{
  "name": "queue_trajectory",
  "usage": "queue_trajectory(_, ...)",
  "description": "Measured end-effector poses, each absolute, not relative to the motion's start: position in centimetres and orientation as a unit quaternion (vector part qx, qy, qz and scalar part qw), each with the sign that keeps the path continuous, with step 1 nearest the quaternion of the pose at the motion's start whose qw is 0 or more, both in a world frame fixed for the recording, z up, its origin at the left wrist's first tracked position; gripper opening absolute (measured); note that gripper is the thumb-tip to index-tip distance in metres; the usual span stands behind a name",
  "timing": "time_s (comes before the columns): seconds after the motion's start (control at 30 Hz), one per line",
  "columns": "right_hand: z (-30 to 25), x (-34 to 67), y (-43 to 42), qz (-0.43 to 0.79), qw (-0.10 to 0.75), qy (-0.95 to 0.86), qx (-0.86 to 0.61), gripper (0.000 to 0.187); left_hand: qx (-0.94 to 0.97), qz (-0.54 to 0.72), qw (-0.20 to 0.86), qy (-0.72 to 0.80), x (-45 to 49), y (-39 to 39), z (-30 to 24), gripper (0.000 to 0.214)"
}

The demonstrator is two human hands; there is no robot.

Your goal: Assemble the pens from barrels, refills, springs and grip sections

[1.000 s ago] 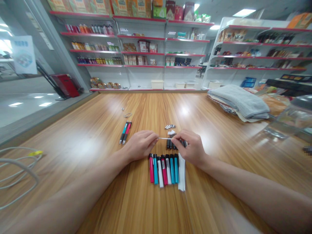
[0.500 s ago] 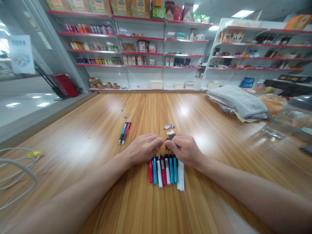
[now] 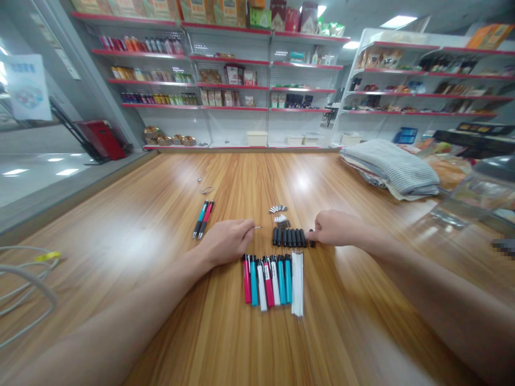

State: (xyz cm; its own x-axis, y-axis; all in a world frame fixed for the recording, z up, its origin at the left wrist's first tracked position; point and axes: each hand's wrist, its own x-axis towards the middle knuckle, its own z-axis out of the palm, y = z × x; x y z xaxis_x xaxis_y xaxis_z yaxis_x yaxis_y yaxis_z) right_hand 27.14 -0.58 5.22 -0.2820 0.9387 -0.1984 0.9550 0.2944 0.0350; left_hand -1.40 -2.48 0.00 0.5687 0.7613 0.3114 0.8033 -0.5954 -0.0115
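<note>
My left hand [image 3: 227,241] rests on the wooden table [image 3: 140,236], its fingers pinched on a thin white refill whose metal tip [image 3: 257,227] sticks out to the right. My right hand [image 3: 333,228] lies to the right of a row of black pen grips [image 3: 290,237], its fingertips closed on the rightmost grip [image 3: 311,237]. Below the hands lie several red, teal and white pen barrels [image 3: 267,276] and a bundle of white refills [image 3: 296,283]. Small metal tips [image 3: 278,208] and springs [image 3: 280,219] lie just beyond the black grips.
Two assembled pens [image 3: 203,218], teal and red, lie left of my left hand. A small ring [image 3: 207,190] sits farther back. Folded striped cloth [image 3: 392,169] is at the right, a clear container [image 3: 478,198] beyond it, grey cables [image 3: 24,279] at the left edge. Shop shelves [image 3: 241,80] line the back.
My hands have parted: the right one let go of the refill and moved right to the end of the black grips. The left hand keeps the refill, pulled back into its fingers.
</note>
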Motion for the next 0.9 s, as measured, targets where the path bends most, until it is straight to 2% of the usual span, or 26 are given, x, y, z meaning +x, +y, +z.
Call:
queue_trajectory(0.1, 5.2, 26.7, -0.6, -0.059, 0.080, 0.805, 0.584, 0.033, -0.884, -0.133, 0.075, -0.441, -1.4, -2.5, 0.0, 0.021)
queue_trajectory(0.17, 4.9, 26.1, -0.7, -0.035, 0.040, 0.795, 0.604, 0.026, -0.884, -0.135, 0.074, -0.441, -1.4, -2.6, 0.0, 0.021)
queue_trajectory(0.23, 4.4, 25.3, -1.1, 0.022, -0.059, 0.782, 0.620, 0.022, -0.883, -0.146, 0.070, -0.440, -1.3, -2.6, 0.1, 0.022)
queue_trajectory(0.3, 3.6, 24.3, -1.6, 0.072, -0.210, 0.784, 0.580, 0.019, -0.885, -0.169, 0.060, -0.429, -1.4, -2.7, 0.1, 0.021)
queue_trajectory(0.37, 2.6, 23.3, -2.2, 0.074, -0.335, 0.831, 0.438, 0.016, -0.890, -0.207, 0.052, -0.402, -1.4, -2.8, 0.1, 0.020)
queue_trajectory(0.4, 2.1, 23.0, -2.4, 0.069, -0.368, 0.852, 0.367, 0.013, -0.893, -0.228, 0.049, -0.385, -1.5, -2.8, 0.1, 0.018)
queue_trajectory(0.5, 0.9, 22.3, -2.9, 0.038, -0.421, 0.866, 0.266, 0.017, -0.897, -0.274, 0.049, -0.343, -1.6, -3.0, 0.0, 0.016)
queue_trajectory(0.63, 0.5, 22.3, -3.3, -0.026, -0.459, 0.835, 0.303, 0.032, -0.898, -0.285, 0.046, -0.332, -1.7, -3.0, -0.1, 0.016)
queue_trajectory(0.77, 0.6, 22.5, -3.4, -0.075, -0.475, 0.813, 0.329, 0.020, -0.897, -0.279, 0.049, -0.338, -1.7, -2.9, 0.0, 0.017)
queue_trajectory(0.9, 0.5, 22.6, -3.4, -0.117, -0.476, 0.804, 0.335, 0.017, -0.896, -0.276, 0.045, -0.344, -1.7, -2.9, 0.0, 0.017)
